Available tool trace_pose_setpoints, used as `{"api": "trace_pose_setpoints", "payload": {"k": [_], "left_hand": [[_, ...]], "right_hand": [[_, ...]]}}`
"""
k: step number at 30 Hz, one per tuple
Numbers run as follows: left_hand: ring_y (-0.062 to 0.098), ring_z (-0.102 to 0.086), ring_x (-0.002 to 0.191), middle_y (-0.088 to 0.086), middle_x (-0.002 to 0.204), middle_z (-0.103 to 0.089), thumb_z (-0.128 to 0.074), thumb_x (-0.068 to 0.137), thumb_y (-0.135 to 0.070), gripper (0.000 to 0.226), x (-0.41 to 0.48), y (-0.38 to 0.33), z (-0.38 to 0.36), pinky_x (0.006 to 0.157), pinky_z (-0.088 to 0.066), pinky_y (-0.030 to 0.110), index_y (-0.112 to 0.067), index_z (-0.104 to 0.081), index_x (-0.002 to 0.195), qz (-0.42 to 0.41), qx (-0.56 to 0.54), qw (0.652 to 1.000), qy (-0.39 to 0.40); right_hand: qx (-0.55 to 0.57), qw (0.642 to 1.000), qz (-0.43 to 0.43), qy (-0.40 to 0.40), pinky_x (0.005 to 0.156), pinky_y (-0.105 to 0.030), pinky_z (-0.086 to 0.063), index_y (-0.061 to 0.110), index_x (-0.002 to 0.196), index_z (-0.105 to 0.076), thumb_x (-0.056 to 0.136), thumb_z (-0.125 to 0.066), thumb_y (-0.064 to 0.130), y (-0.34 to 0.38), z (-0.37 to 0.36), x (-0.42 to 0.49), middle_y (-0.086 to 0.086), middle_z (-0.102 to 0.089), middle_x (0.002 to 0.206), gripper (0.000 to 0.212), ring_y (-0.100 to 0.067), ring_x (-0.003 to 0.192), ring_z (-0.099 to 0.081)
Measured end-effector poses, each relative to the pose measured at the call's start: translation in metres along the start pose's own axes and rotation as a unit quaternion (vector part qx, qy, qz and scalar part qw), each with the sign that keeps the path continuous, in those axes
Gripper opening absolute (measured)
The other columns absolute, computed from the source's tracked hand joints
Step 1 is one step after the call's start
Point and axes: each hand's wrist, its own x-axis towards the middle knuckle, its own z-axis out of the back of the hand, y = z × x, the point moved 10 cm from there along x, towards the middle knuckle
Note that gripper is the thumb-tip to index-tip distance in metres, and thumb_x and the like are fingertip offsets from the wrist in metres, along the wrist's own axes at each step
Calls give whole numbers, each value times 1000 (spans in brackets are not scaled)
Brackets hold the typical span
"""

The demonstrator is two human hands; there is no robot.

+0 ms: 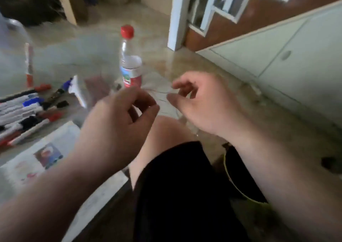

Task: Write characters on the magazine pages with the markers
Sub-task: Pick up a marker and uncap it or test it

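The view is blurred by motion. Several markers (pixel 27 112) with red, blue and black caps lie in a row on the floor at the left. An open magazine (pixel 42 154) with a small colour picture lies just in front of them. My left hand (pixel 118 123) hovers in mid-air right of the magazine, above my knee, with its fingers loosely curled. My right hand (pixel 199 103) hangs beside it, palm turned inward and fingers relaxed. I see nothing held in either hand, and neither touches a marker or the page.
A clear plastic bottle (pixel 130 60) with a red cap stands on the floor beyond my hands. A large translucent jug (pixel 13 43) is at the far left. Pale cabinet doors (pixel 286 53) run along the right. My knee and black shorts (pixel 177 186) fill the foreground.
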Motion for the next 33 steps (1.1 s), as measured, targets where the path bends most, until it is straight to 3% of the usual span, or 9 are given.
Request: {"api": "trace_pose_setpoints", "payload": {"k": [3,7,11,15,20,24,28,31,33], "left_hand": [[-4,-60,68,-28,80,-63,-69,84,-38,8,19,-68,-93,54,-40,6,-33,-65,79,-51,-19,997,63],[2,-60,49,-20,71,-65,-69,83,-44,10,25,-131,-202,47,-48,29,-35,-65,81,-95,-35,980,169],[-7,-58,67,-44,79,-55,-66,78,-46,13,20,-158,-274,50,-39,22,-34,-62,74,-125,20,958,256],[-15,-54,69,-50,77,-51,-68,78,-44,14,16,-153,-317,50,-32,13,-31,-63,74,-119,59,940,316],[-16,-55,71,-50,77,-51,-70,79,-40,14,25,-147,-332,56,-38,3,-30,-64,71,-97,58,942,315],[-10,-58,73,-43,82,-58,-66,77,-46,13,34,-137,-327,55,-40,20,-34,-66,72,-66,34,953,293],[-7,-59,66,-35,78,-63,-64,73,-49,14,37,-125,-323,58,-40,25,-35,-67,73,-32,8,961,275],[-9,-59,67,-37,79,-62,-66,77,-47,12,35,-123,-323,56,-39,20,-35,-66,73,-30,8,961,276],[-9,-59,67,-37,79,-62,-69,80,-43,11,36,-121,-323,51,-39,12,-35,-66,72,-29,7,961,274]], "right_hand": [[-37,994,-91,-54,53,-9,-39,30,97,-71,86,-76,39,-97,76,-40,14,-67,78,15,7,65,-57],[-97,972,-211,-40,61,-18,-42,35,99,-68,88,-69,43,-217,130,-99,17,-65,81,14,5,72,-58],[-63,958,-280,-20,61,-20,-43,35,94,-67,87,-73,37,-294,138,-144,16,-64,74,9,0,67,-60],[-33,950,-310,-12,65,-23,-49,33,95,-69,87,-74,34,-339,120,-155,14,-66,75,9,-2,70,-62],[-50,942,-324,69,62,-16,-44,31,103,-71,90,-70,33,-372,69,-139,15,-66,82,13,0,75,-60],[-63,905,-374,192,63,-26,-49,24,88,-70,91,-67,25,-427,-8,-135,3,-69,81,4,-18,76,-65],[-69,856,-425,285,75,-34,-49,13,112,-66,99,-58,26,-481,-76,-139,-9,-68,108,20,-25,88,-59],[-44,826,-453,332,79,-35,-45,15,104,-57,102,-51,16,-494,-102,-144,-14,-63,123,7,-26,91,-53],[-11,816,-467,340,81,-38,-46,13,109,-58,103,-49,13,-494,-109,-145,-18,-61,129,11,-30,98,-55]]}}
